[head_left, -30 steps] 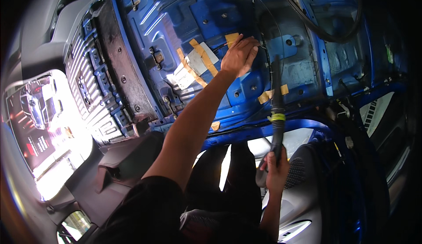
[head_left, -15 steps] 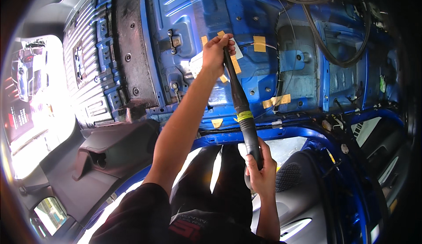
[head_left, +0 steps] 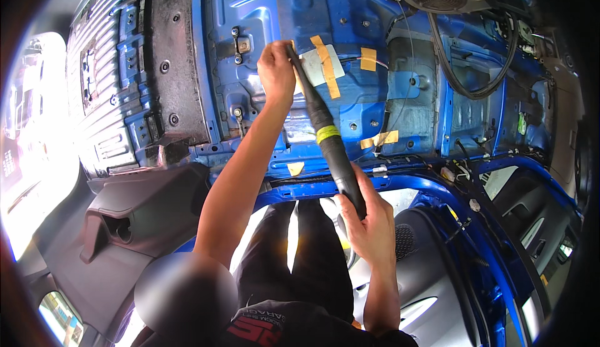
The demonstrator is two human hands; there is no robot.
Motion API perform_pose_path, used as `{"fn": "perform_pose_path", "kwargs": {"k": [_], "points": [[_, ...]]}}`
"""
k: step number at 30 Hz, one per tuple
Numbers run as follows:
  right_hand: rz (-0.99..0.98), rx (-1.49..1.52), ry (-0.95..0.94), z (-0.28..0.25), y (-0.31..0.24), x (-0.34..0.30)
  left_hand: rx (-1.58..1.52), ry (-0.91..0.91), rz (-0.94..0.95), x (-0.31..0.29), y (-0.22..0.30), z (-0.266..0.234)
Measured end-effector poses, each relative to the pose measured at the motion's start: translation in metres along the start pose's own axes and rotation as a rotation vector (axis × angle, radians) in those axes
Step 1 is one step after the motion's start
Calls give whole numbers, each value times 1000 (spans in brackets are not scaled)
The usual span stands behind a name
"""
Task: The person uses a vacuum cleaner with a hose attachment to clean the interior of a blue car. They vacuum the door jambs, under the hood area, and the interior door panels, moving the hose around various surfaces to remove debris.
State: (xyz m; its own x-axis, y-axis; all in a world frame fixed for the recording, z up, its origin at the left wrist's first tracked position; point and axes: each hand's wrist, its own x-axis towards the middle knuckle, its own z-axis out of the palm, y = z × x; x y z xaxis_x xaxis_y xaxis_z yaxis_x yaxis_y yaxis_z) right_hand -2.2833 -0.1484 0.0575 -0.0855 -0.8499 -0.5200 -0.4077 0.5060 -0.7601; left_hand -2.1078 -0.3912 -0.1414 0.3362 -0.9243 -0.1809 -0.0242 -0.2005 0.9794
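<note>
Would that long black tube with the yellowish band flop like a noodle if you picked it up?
The black tube would probably be stiff, because it looks straight. Its thin far end might bend more easily than the thick part. It could roll if laid down, since its body looks round.

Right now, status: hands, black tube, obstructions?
Left hand at narrow end of black tube; right hand grips thick end. Tube slants over blue metal floor. Possibly in the way: taped white sheet beside narrow end.
</note>
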Motion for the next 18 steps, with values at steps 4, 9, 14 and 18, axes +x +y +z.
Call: {"fn": "perform_pose_path", "kwargs": {"k": [4,9,14,18], "points": [[143,79,190,-12,-3,36,361,-9,271,17,-31,9],[154,155,161,-47,-17,94,637,-30,220,35,-59,47],[253,-30,51,-46,-47,112,693,86,322,31,-77,65],[178,-345,34,-43,-74,116,719,111,346,32,-75,64]]}}
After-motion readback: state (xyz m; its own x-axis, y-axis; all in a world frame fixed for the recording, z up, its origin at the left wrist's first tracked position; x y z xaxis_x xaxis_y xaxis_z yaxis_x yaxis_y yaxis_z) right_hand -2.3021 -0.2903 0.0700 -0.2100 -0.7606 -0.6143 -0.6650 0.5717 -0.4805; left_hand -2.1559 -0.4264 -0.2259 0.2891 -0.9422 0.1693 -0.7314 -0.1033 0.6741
